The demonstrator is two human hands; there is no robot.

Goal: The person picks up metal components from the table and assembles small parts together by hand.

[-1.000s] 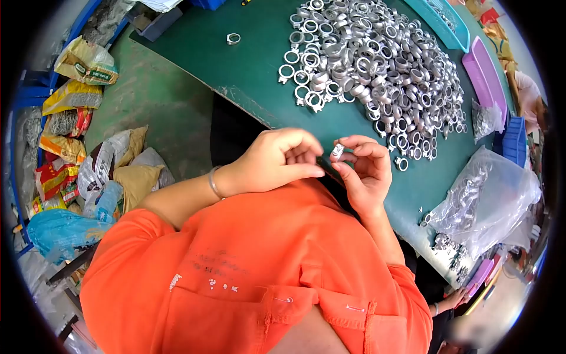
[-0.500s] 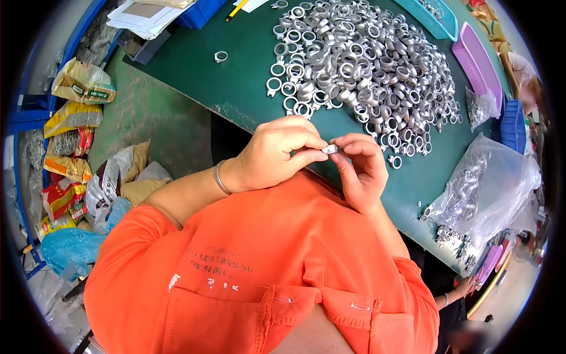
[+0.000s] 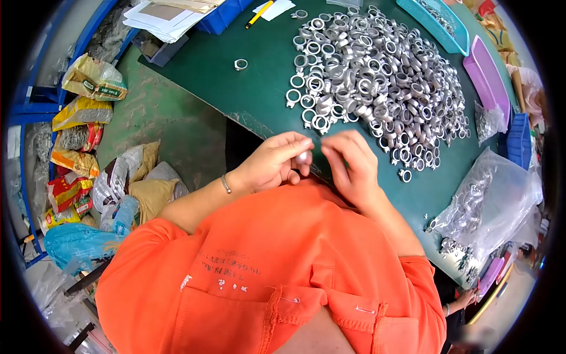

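Note:
A small silver metal ring [image 3: 302, 157] sits in my left hand [image 3: 274, 160], partly hidden by the thumb and curled fingers. A metal bracelet is on that wrist. My right hand [image 3: 354, 168] is just to the right, apart from the left one, with its thumb and index tips drawn close together. Those tips are blurred, and whether they pinch anything is not visible. Beyond both hands, a large pile of similar silver rings [image 3: 377, 82] with small lugs covers the green table [image 3: 206, 76]. One single ring [image 3: 240, 65] lies away from the pile, at the left.
A turquoise basket [image 3: 439, 29] and a pink basket [image 3: 488, 76] stand along the far right. A clear plastic bag [image 3: 489, 197] of metal parts lies at the right edge. Papers [image 3: 162, 20] and a yellow pen [image 3: 259, 15] are at upper left. Sacks [image 3: 91, 79] line the floor.
The hands have parted: earlier both held the ring between their fingertips, and now it is in the left hand only. The whole scene has shifted slightly right and down in view.

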